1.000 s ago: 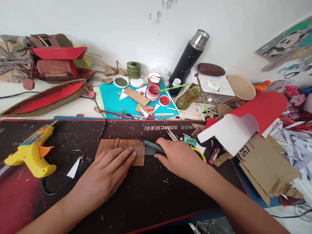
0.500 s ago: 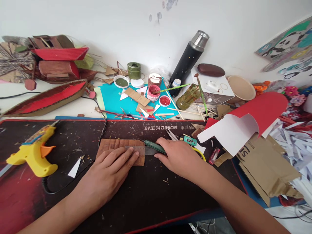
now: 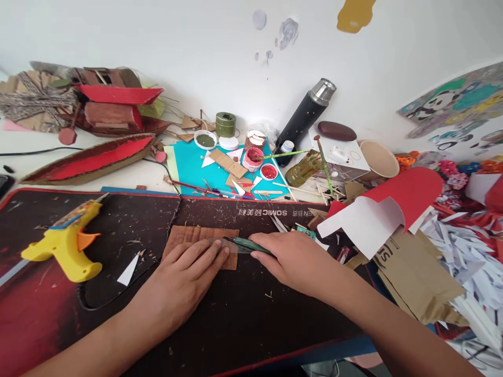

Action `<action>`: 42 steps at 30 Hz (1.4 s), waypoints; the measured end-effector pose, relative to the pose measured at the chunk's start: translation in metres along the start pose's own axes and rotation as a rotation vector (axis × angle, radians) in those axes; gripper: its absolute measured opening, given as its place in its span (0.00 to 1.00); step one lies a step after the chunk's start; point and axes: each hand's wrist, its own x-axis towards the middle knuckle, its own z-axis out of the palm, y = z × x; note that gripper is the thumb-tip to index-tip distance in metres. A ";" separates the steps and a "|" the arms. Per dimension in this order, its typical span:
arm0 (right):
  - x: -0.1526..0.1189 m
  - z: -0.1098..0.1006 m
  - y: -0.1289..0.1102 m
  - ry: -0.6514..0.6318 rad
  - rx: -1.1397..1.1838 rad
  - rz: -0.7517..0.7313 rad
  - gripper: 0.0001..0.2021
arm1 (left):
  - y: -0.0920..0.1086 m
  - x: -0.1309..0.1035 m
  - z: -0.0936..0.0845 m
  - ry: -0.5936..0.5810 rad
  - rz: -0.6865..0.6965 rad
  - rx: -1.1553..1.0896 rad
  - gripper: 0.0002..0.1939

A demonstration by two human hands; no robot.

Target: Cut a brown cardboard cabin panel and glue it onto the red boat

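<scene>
A brown-painted rectangle of cardboard [image 3: 188,233] lies on the dark mat. My left hand [image 3: 184,277] rests flat over it with fingers stretched out, pressing down a clear ruler [image 3: 229,246] that lies across the cardboard. My right hand [image 3: 293,257] grips a green craft knife [image 3: 251,245], its blade pointing left. The blade tip is at the ruler's upper edge, close to my left fingertips. Whether it has cut into the cardboard I cannot tell. Much of the ruler's left part is under my left hand.
A yellow glue gun [image 3: 65,243] lies at left with its black cord curling across the mat [image 3: 243,324]. Scissors [image 3: 278,223] sit behind my right hand. Paint pots [image 3: 252,158], a thermos [image 3: 304,118] and cardboard boats [image 3: 90,159] stand behind. Red paper [image 3: 412,193] and folded cardboard [image 3: 420,280] are at right.
The knife tip has moved from the cardboard's upper edge down to the ruler's edge, nearer my left fingertips. My left hand still presses the ruler. The whole view has shifted slightly.
</scene>
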 end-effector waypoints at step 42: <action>0.046 -0.047 -0.038 -0.379 -0.383 -0.073 0.09 | 0.000 -0.001 0.004 0.024 -0.034 -0.071 0.23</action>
